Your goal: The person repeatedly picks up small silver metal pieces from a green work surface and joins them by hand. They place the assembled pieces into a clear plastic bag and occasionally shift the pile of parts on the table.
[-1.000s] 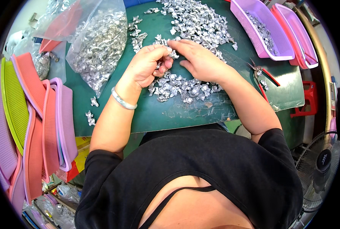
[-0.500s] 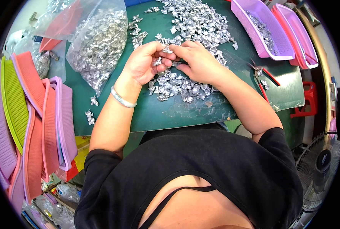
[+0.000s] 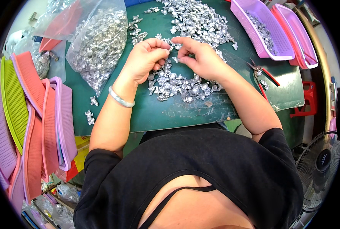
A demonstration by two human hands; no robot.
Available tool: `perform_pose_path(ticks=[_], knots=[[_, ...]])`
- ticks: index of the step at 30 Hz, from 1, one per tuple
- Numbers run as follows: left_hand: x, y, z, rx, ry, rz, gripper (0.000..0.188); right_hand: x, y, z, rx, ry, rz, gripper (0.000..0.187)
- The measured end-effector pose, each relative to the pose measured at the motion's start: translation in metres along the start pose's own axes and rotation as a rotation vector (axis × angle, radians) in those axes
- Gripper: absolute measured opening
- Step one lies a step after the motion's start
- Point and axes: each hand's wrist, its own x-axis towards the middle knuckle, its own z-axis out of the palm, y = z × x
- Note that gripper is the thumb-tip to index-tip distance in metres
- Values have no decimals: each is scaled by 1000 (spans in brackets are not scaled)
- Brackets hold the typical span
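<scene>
Small silvery cast metal pieces lie in a near pile point(image 3: 181, 87) and a larger far heap point(image 3: 198, 23) on the green table. My left hand point(image 3: 146, 61), a pale bangle at its wrist, is over the near pile's left edge. Its fingers are curled and the thumb presses against them; whatever they hold is hidden. Facing it, my right hand point(image 3: 202, 59) has thumb and forefinger apart, with its other fingers bent. A small metal piece point(image 3: 175, 59) shows by the right thumb tip; I cannot tell if the thumb touches it.
A clear plastic bag point(image 3: 99, 45) full of metal pieces stands left. Red-handled pliers point(image 3: 258, 68) lie at the right, beneath a purple basket point(image 3: 235, 9) holding more pieces. Stacked baskets point(image 3: 65, 122) line the left side; a fan point(image 3: 319, 168) stands lower right.
My hands have drawn apart. The left thumb and fingers have closed together, and the metal pieces seen in them are out of sight. The right thumb and forefinger have spread.
</scene>
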Motion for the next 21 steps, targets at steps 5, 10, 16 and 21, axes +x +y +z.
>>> perform_pose_path(ticks=[5,10,16,21], knots=[[-3,0,9,204,-42,23,9,2,-3,-6,339,-30,120,40],[-3,1,10,104,-20,-28,10,3,2,-7,216,75,79,37],[-1,0,6,-67,-9,-126,13,5,15,-6,-711,193,-329,41],[-1,2,4,-260,-7,-213,17,0,4,-9,-596,11,-183,40]])
